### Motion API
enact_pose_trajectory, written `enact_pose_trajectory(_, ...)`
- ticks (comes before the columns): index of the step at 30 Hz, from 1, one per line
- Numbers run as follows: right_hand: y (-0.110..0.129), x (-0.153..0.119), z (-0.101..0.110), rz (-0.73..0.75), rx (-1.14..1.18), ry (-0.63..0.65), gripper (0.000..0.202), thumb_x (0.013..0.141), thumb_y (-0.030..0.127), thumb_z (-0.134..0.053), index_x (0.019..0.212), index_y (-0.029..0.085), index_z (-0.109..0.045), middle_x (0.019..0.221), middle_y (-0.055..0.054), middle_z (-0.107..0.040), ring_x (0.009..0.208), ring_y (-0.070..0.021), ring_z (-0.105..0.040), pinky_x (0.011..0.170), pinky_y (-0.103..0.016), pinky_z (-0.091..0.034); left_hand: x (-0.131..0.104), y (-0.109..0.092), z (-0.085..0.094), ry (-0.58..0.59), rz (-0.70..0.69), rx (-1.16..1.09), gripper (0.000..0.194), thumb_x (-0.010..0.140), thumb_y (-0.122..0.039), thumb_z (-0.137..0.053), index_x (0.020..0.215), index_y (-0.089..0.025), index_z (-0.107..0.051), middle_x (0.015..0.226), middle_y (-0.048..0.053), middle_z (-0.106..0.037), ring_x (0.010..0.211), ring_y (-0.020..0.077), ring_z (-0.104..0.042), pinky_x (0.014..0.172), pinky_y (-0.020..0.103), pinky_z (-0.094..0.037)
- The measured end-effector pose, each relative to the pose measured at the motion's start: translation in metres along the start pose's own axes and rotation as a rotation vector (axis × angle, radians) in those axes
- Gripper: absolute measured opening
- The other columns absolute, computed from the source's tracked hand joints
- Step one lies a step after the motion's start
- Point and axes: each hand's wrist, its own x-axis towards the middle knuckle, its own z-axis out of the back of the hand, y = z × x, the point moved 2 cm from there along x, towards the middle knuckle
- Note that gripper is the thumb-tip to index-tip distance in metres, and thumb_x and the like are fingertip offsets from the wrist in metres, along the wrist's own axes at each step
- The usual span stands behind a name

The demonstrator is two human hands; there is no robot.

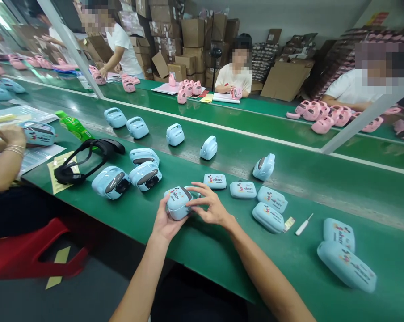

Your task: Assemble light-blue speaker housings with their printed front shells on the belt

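Note:
A light-blue plastic device with a carry handle, a dark panel and a Mickey print [178, 203] is held just above the front edge of the green bench. Cupped under its left side and base, my left hand [166, 223] bears it. The fingers of my right hand [210, 206] are bent around the handle and right side, touching it. Its far side is hidden. To the right of my hands lie several light-blue printed shells [242, 189] without handles. A small white screwdriver [304, 224] rests beyond them, beside a small pale label strip [289, 223].
Several blue handled devices [145, 175] stand to the left, near a black head strap [88, 161] and a green bottle [73, 125]. More sit on the conveyor belt [188, 156]. A co-worker's hand [12, 136] is at far left. Other people handle pink devices [322, 112] across the line.

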Motion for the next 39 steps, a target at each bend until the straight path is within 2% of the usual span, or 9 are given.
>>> enact_pose_trajectory(2,-0.005,-0.001,0.006,-0.070,0.047,-0.042,0.016,0.091,0.025,-0.066,0.101,0.027,-0.079,0.126,-0.008,-0.073,0.129,-0.0269,-0.061,0.112,-0.050,-0.046,-0.001,-0.001,0.003,0.001,-0.017,0.013,0.026,0.087,-0.032,-0.067,0.112,-0.021,-0.064,0.096,0.007,-0.076,0.083,0.0258,-0.074,0.076,0.046,-0.063)
enact_pose_trajectory(3,-0.006,0.000,0.008,-0.097,0.063,-0.037,0.020,0.090,0.030,-0.069,0.109,0.027,-0.077,0.128,-0.009,-0.072,0.127,-0.0271,-0.062,0.113,-0.050,-0.046,0.000,-0.001,0.005,0.019,-0.032,0.037,0.028,0.086,-0.031,-0.068,0.112,-0.021,-0.064,0.097,0.007,-0.076,0.085,0.0262,-0.074,0.077,0.047,-0.063)
enact_pose_trajectory(6,-0.006,0.000,0.008,-0.105,0.092,0.097,0.074,0.077,0.047,-0.085,0.143,0.026,-0.058,0.154,-0.014,-0.052,0.142,-0.0314,-0.050,0.119,-0.052,-0.040,0.004,0.000,0.008,0.100,-0.119,0.167,0.038,0.077,-0.021,-0.077,0.113,-0.020,-0.064,0.103,0.008,-0.075,0.088,0.0240,-0.073,0.078,0.040,-0.064)
enact_pose_trajectory(8,-0.005,-0.001,0.004,-0.093,0.103,0.219,0.096,0.070,0.053,-0.088,0.153,0.027,-0.047,0.163,-0.016,-0.039,0.150,-0.0332,-0.040,0.121,-0.052,-0.036,0.006,0.000,0.010,0.137,-0.190,0.287,0.051,0.069,-0.016,-0.083,0.115,-0.021,-0.062,0.106,0.006,-0.073,0.087,0.0210,-0.073,0.074,0.033,-0.063)
enact_pose_trajectory(11,-0.009,-0.004,-0.003,-0.123,0.104,0.292,0.097,0.069,0.055,-0.088,0.153,0.032,-0.045,0.164,-0.014,-0.037,0.151,-0.0333,-0.037,0.122,-0.054,-0.034,0.008,0.000,0.012,0.138,-0.240,0.432,0.070,0.062,-0.015,-0.089,0.123,-0.027,-0.057,0.109,0.002,-0.070,0.085,0.0181,-0.071,0.068,0.027,-0.061)
enact_pose_trajectory(16,-0.013,-0.007,-0.005,-0.124,0.137,0.236,0.104,0.065,0.056,-0.090,0.155,0.034,-0.042,0.164,-0.014,-0.038,0.151,-0.0341,-0.037,0.121,-0.054,-0.036,0.003,-0.001,0.012,0.163,-0.215,0.553,0.088,0.059,-0.024,-0.094,0.133,-0.036,-0.049,0.121,0.004,-0.064,0.088,0.0201,-0.071,0.064,0.030,-0.061)
enact_pose_trajectory(20,-0.011,-0.005,-0.002,-0.093,0.089,0.229,0.103,0.065,0.053,-0.091,0.154,0.035,-0.043,0.158,-0.014,-0.045,0.146,-0.0346,-0.043,0.118,-0.056,-0.038,0.001,-0.002,0.010,0.187,-0.216,0.587,0.088,0.056,-0.029,-0.095,0.131,-0.036,-0.049,0.123,0.003,-0.062,0.093,0.0209,-0.069,0.067,0.031,-0.061)
enact_pose_trajectory(25,-0.004,-0.001,0.007,-0.075,0.004,0.259,0.099,0.066,0.048,-0.093,0.152,0.038,-0.046,0.154,-0.014,-0.046,0.140,-0.0347,-0.047,0.114,-0.058,-0.041,-0.001,-0.002,0.010,0.214,-0.206,0.599,0.083,0.057,-0.030,-0.095,0.125,-0.033,-0.049,0.119,0.003,-0.064,0.093,0.0210,-0.069,0.071,0.031,-0.061)
enact_pose_trajectory(39,0.008,0.009,0.018,-0.074,-0.136,0.317,0.096,0.059,0.040,-0.097,0.145,0.031,-0.056,0.144,-0.017,-0.049,0.129,-0.0365,-0.050,0.108,-0.059,-0.042,-0.003,-0.004,0.008,0.255,-0.211,0.630,0.075,0.062,-0.026,-0.093,0.122,-0.033,-0.050,0.111,0.001,-0.064,0.091,0.0204,-0.069,0.067,0.028,-0.059)
